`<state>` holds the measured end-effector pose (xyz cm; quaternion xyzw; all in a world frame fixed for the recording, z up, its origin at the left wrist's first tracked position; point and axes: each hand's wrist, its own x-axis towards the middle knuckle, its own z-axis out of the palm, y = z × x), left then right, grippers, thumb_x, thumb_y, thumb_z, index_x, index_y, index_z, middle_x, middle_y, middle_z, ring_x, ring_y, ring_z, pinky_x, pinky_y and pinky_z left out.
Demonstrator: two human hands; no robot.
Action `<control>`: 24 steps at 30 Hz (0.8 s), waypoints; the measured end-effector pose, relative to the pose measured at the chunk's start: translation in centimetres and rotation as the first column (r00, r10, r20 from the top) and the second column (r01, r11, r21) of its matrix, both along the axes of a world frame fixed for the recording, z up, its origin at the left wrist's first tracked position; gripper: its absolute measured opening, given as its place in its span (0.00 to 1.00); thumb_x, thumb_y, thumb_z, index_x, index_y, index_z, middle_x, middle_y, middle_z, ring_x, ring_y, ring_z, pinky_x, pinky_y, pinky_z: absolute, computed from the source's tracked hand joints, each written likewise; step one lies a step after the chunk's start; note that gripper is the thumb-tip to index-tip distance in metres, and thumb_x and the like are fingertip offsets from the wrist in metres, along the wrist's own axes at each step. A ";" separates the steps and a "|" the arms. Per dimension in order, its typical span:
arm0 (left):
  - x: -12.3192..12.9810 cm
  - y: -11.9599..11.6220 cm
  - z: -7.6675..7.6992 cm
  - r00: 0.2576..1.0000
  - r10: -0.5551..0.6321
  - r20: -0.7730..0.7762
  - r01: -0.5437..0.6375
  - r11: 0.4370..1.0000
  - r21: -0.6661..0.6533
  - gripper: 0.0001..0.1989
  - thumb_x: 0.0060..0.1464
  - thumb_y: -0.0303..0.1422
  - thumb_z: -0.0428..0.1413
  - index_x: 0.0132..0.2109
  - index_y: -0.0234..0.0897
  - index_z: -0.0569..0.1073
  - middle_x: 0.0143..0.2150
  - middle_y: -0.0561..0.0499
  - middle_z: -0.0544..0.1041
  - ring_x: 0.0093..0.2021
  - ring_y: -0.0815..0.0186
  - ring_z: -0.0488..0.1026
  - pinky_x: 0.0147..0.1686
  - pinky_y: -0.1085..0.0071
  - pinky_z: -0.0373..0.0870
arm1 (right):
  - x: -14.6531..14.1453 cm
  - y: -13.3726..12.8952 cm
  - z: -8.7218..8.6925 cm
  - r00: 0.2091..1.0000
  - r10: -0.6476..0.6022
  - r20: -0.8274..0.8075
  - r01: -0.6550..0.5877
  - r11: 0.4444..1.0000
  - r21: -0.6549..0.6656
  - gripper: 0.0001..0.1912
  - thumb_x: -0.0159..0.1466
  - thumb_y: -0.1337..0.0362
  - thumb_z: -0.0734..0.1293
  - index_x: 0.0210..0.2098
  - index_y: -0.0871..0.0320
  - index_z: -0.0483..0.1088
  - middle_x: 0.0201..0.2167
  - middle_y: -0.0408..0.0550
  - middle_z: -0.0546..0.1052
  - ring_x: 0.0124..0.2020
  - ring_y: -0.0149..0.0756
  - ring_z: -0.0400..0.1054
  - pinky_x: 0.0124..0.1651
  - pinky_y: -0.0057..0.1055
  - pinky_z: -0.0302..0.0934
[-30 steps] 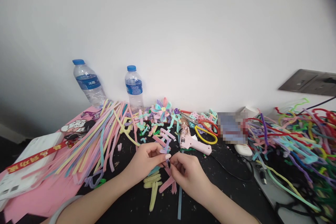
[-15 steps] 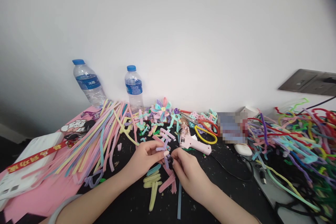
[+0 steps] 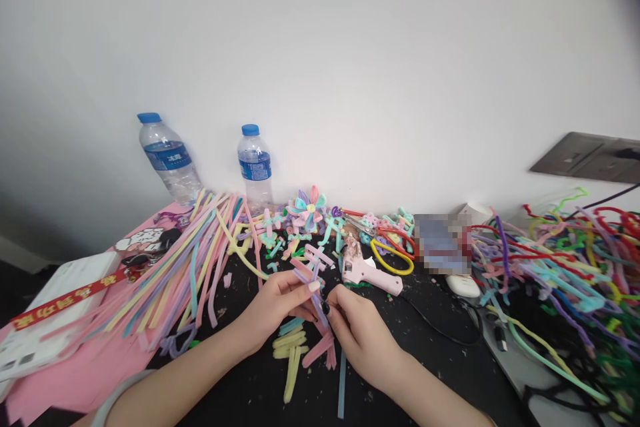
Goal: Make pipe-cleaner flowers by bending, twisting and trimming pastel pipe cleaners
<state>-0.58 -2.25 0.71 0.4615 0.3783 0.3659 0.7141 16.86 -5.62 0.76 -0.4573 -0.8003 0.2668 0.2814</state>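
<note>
My left hand pinches a short lavender pipe cleaner between thumb and fingers; the piece is bent, and its strands stick out above and below the thumb. Close on its right, my right hand has thumb and fingers pressed together, with a small dark round spot at the thumb tip. What these fingers grip is hidden. Below the hands lie cut yellow pipe cleaner pieces and pink pieces. A blue strip lies beside my right wrist.
A pink glue gun and yellow-handled scissors lie behind my right hand. Long pastel pipe cleaners spread at left; a tangled pile covers the right. A pipe cleaner flower and two bottles stand near the wall.
The lavender pipe cleaner has turned between my hands, and its strands now slant down to the right. Both hands stay in nearly the same place.
</note>
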 end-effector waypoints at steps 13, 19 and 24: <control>0.2 -0.1 0.0 0.998 -0.059 -0.029 0.060 0.997 0.057 0.12 0.51 0.38 0.57 0.36 0.31 0.75 0.17 0.58 0.64 0.13 0.78 0.58 0.15 0.80 0.53 | 0.1 0.2 -0.6 0.987 -0.066 -0.145 0.061 0.997 -0.038 0.06 0.63 0.68 0.57 0.29 0.56 0.56 0.24 0.39 0.62 0.24 0.29 0.55 0.27 0.25 0.49; 0.1 -0.4 0.3 0.958 -0.193 -0.214 0.224 0.965 0.135 0.12 0.52 0.38 0.54 0.30 0.33 0.70 0.11 0.62 0.55 0.11 0.77 0.51 0.13 0.79 0.47 | 0.4 0.3 -0.4 0.973 -0.154 -0.173 0.154 0.988 -0.010 0.05 0.62 0.65 0.59 0.31 0.56 0.55 0.24 0.38 0.59 0.24 0.29 0.53 0.26 0.25 0.48; 0.4 -0.9 0.6 0.919 -0.313 -0.240 0.335 0.941 0.055 0.11 0.53 0.38 0.52 0.29 0.35 0.67 0.10 0.60 0.60 0.10 0.76 0.55 0.10 0.80 0.47 | 0.4 0.5 0.0 0.994 -0.020 -0.107 0.027 0.997 0.069 0.11 0.64 0.69 0.54 0.25 0.56 0.55 0.21 0.39 0.60 0.23 0.29 0.54 0.27 0.26 0.48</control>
